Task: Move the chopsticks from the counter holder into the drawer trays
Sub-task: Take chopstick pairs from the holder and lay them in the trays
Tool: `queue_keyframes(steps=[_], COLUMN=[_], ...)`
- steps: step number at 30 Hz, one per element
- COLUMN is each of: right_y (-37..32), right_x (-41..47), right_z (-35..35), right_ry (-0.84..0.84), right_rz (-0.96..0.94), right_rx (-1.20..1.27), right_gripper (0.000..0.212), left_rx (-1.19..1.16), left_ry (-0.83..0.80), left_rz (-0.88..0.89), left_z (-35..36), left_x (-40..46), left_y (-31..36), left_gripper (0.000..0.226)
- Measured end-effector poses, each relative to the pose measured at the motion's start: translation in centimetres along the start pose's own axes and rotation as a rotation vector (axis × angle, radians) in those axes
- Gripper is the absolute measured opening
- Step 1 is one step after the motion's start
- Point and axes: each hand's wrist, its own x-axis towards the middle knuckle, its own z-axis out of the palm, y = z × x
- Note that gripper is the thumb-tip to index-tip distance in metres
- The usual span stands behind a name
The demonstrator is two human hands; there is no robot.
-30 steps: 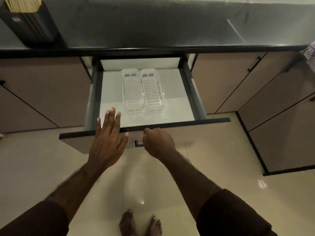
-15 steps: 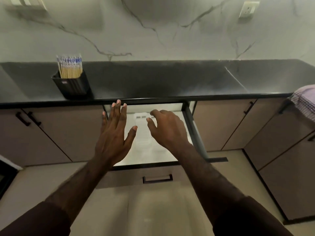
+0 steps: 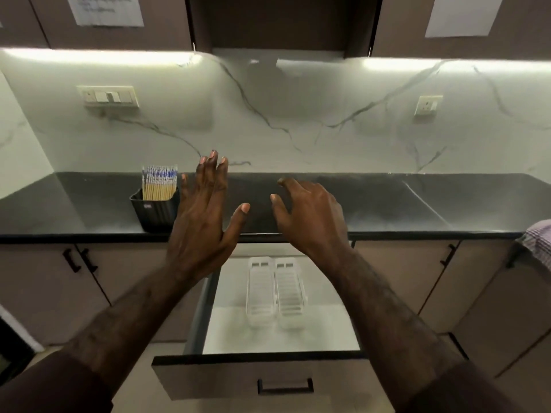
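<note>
A black ribbed holder (image 3: 155, 211) stands on the dark counter (image 3: 387, 204), packed with several wooden chopsticks (image 3: 159, 183) with blue-patterned tops. Below, the open drawer (image 3: 259, 357) holds two clear plastic trays (image 3: 275, 292) side by side, both empty. My left hand (image 3: 202, 216) is raised flat with fingers spread, just right of the holder and not touching it. My right hand (image 3: 310, 216) hovers over the counter's front edge, fingers loosely curled and apart, holding nothing.
A checked cloth (image 3: 538, 239) lies at the counter's right end. Closed cabinet doors with black handles (image 3: 80, 260) flank the drawer. A switch panel (image 3: 108, 96) and a socket (image 3: 428, 105) sit on the marble wall. Upper cabinets hang overhead.
The view has tilted up from the drawer to the counter and wall. Both hands have risen from the drawer front to counter height; the right hand has let go of the drawer handle.
</note>
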Motion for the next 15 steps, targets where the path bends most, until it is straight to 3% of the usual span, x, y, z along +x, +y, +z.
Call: queue_keyframes(steps=[15], right_y=[-7.0], right_x=[3.1], right_z=[1.9], right_ry=[0.019], right_rz=[-0.104], right_rx=[-0.024], right_gripper=[0.043], left_rx=[0.038], left_ry=[0.069], left_rz=[-0.029], left_z=[-4.3], left_x=[0.3], left_y=[-5.8], left_gripper=[0.076])
